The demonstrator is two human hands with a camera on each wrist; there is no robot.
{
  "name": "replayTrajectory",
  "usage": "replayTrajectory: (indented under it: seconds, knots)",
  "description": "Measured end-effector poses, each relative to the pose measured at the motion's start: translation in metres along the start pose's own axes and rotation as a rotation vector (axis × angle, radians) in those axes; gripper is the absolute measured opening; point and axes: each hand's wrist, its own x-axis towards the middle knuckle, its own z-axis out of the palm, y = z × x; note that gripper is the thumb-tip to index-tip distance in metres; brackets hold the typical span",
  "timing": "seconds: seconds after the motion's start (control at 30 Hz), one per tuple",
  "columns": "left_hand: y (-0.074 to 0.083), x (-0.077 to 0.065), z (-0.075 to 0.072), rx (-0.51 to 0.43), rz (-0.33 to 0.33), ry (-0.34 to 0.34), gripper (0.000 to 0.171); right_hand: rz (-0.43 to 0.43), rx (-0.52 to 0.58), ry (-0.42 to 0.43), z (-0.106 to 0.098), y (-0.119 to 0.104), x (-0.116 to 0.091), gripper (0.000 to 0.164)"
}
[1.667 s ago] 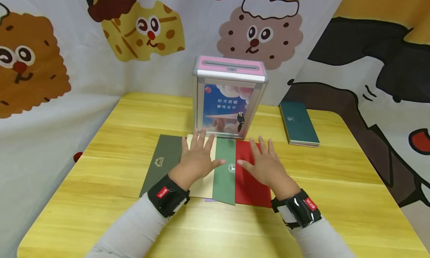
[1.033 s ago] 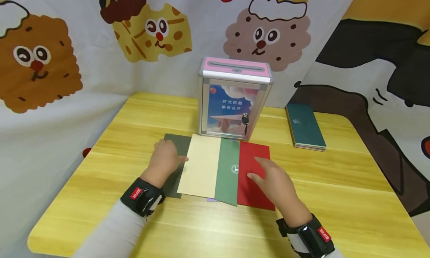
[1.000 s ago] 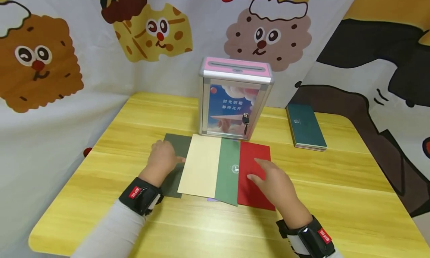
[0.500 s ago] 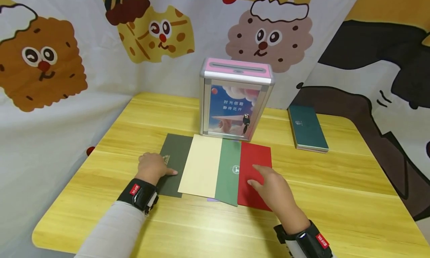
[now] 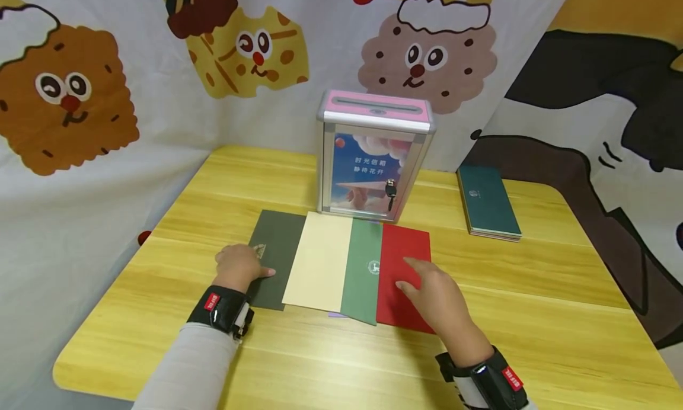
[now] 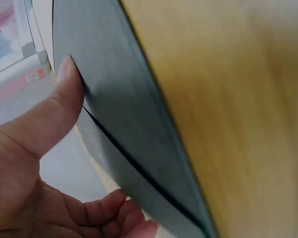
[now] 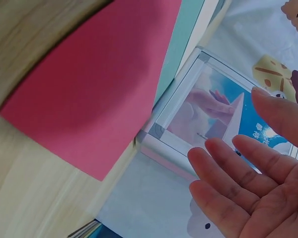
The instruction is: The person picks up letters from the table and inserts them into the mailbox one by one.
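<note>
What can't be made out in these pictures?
- Purple piece, head view: mostly covered by the cream envelope and light green envelope.
- Emblem on the dark green envelope, head view: partly behind the left hand, and too small to read.
- Dark teal stack, right wrist view: mostly cut off by the bottom edge.
- Inside of the metal-framed box, head view: hidden by its printed front panel.

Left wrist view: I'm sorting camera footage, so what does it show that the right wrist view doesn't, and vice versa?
Only the left wrist view shows the left hand and a close look at the dark line along the dark envelope. Only the right wrist view shows the right hand, the red envelope and the cartoon cheese print. Both show part of the box and the wooden table.
</note>
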Motion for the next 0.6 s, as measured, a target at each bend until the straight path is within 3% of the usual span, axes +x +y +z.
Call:
replayTrajectory:
  seconds: [0.17, 0.23, 0.37, 0.47, 0.6]
  knots:
    - [-0.007, 0.002, 0.003, -0.145, -0.028, 0.022, 0.1, 0.027, 0.003, -0.015, 0.0, 0.001, 0.0, 0.066]
    - [-0.011, 0.005, 0.005, -0.19, -0.041, 0.023, 0.096, 0.035, 0.005, -0.02, 0.001, 0.003, 0.0, 0.065]
    - [-0.019, 0.003, 0.0, -0.196, -0.011, 0.048, 0.069, 0.043, 0.01, -0.025, 0.002, 0.007, 0.001, 0.064]
    - [-0.027, -0.006, -0.013, -0.225, 0.04, 0.095, 0.049, 0.049, 0.02, -0.031, 0.002, 0.011, 0.002, 0.062]
    - [-0.039, -0.014, -0.031, -0.281, 0.116, 0.158, 0.034, 0.06, 0.026, -0.038, 0.001, 0.015, 0.004, 0.061]
